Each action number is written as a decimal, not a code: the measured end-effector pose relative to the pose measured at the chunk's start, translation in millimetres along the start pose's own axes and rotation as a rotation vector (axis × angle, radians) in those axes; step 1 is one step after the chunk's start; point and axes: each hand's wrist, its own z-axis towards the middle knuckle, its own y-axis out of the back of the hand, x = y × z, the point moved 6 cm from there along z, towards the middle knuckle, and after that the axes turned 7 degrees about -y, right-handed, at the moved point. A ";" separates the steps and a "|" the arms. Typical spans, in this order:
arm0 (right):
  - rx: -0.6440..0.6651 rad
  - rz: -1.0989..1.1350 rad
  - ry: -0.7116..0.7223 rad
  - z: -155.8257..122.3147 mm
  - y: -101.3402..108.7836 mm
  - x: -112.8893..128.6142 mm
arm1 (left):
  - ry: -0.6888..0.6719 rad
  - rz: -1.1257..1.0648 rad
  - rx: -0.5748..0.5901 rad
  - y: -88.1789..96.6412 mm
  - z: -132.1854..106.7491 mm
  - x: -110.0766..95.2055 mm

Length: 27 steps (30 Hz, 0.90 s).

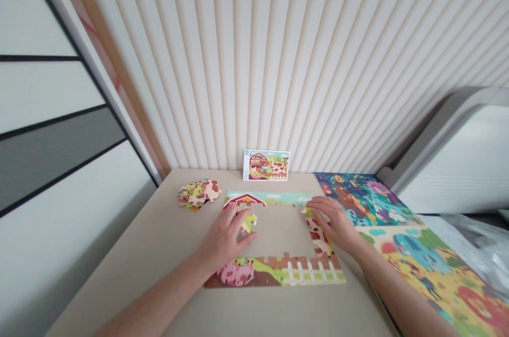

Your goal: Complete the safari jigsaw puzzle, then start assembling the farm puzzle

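Note:
A jigsaw puzzle frame (pixel 270 277) lies on the table, its border joined along the top, right and bottom around a bare middle. My left hand (pixel 223 235) covers part of its left side, with fingers and thumb closed around a green puzzle piece (pixel 249 222). My right hand (pixel 333 220) rests on the upper right corner, fingers stretched over the border pieces and nothing visible in its grasp. Below those fingers shows a cow-patterned border piece (pixel 316 233). A pink pig (pixel 237 273) is printed at the lower left.
A pile of loose puzzle pieces (pixel 199 194) sits at the table's back left. Against the pleated wall (pixel 254 61) leans a picture card (pixel 267 165) of the farm scene. Two colourful picture boards, a dark one (pixel 368 199) and a yellow one (pixel 441 273), lie on the right.

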 end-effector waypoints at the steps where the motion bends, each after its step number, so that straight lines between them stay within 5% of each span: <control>1: 0.026 0.004 0.023 3.9 0.1 9.8 | 0.005 -0.017 -0.017 1.3 0.7 -1.8; 7: 0.256 0.156 0.068 11.6 -12.8 83.8 | 0.112 -0.235 -0.127 1.5 0.3 -30.0; 11: 0.378 0.376 -0.001 1.7 -31.6 110.9 | 0.121 -0.365 -0.050 -12.8 -5.7 -53.3; 15: 0.380 0.521 -0.175 -6.8 -52.0 96.7 | 0.022 -0.402 0.100 -22.3 -7.9 -67.3; 20: 0.310 0.617 -0.293 -16.2 -61.6 73.4 | 0.039 -0.432 0.146 -21.6 -6.2 -62.5; 27: 0.283 0.472 -0.175 -23.4 -51.1 82.1 | 0.098 -0.325 0.050 -23.3 -8.4 -38.8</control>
